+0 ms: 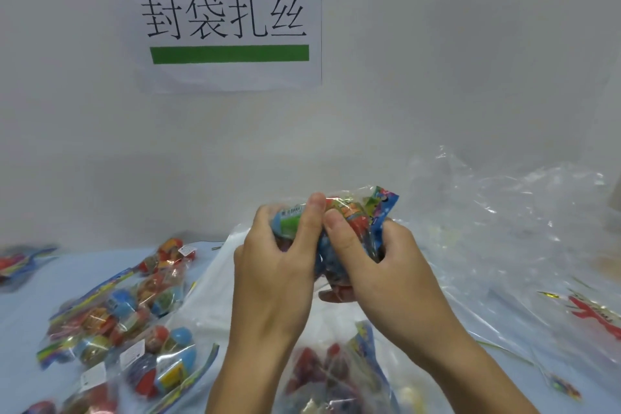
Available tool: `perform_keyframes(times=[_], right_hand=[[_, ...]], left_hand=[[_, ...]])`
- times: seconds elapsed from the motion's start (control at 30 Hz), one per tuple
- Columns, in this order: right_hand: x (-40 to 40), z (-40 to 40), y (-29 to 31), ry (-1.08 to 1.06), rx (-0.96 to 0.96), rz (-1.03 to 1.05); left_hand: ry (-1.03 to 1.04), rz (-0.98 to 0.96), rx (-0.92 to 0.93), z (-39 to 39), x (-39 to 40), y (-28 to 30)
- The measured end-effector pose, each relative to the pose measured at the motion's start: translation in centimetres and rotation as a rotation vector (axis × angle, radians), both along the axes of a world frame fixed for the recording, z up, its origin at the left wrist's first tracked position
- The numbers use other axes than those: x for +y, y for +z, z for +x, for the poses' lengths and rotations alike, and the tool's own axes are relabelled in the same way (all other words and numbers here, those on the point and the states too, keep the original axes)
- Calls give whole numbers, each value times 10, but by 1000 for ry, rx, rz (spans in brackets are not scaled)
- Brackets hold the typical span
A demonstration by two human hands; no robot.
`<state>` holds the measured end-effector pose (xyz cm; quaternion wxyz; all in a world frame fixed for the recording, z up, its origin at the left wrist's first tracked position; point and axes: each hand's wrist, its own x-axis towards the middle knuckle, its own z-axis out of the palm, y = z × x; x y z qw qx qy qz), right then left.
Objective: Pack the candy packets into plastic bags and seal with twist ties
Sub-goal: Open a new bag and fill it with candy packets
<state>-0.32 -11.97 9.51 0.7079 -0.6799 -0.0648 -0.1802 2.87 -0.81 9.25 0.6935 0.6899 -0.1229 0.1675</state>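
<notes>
Now gripped in both hands, left hand (272, 265) and right hand (379, 265) curled round the colourful crinkly candy packet (356, 215), raised above the clear plastic bag (322, 376) on the pale blue desk (20, 309). Best lowered straight into the bag's mouth, keeping film clear.

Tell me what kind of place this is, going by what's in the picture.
Probably a hand-packing workstation, perhaps in a small factory or training room. A printed sign on the wall labels the station, candy packets lie heaped on the table, clear plastic bags pile up alongside, and both hands grip a candy packet.
</notes>
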Motion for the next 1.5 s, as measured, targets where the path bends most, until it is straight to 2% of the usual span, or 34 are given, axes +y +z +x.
perform_keyframes(times=[0.2, 0.37, 0.57, 0.8, 0.93, 1.0, 1.13, 1.27, 1.4, 1.5], right_hand=[[-11, 0, -5, -24, 81, -178], [-13, 2, -2, 37, 33, -112], [7, -4, 0, 122, 3, 18], [3, -4, 7, 62, 43, -19], [-4, -3, 7, 38, 64, 59], [-3, -5, 7, 66, 78, 75], [1, -9, 11, 172, 44, -64], [-11, -9, 18, 87, -46, -218], [-40, -12, 27, 20, -62, -243], [-79, -19, 34, -75, -19, -236]], left_hand=[[-74, -13, 90, 3, 2, -2], [-194, -114, 151, 0, -8, -3], [123, -88, -36, -9, -22, 0], [201, 153, -183, -7, -7, 8], [78, 106, -64, -10, -11, 11], [119, 111, -86, -13, -16, 10], [224, 64, -107, -13, -18, 9], [103, -16, 7, -13, -15, 13], [-19, 83, 39, -19, -18, 15], [157, 301, -76, -19, -16, 15]])
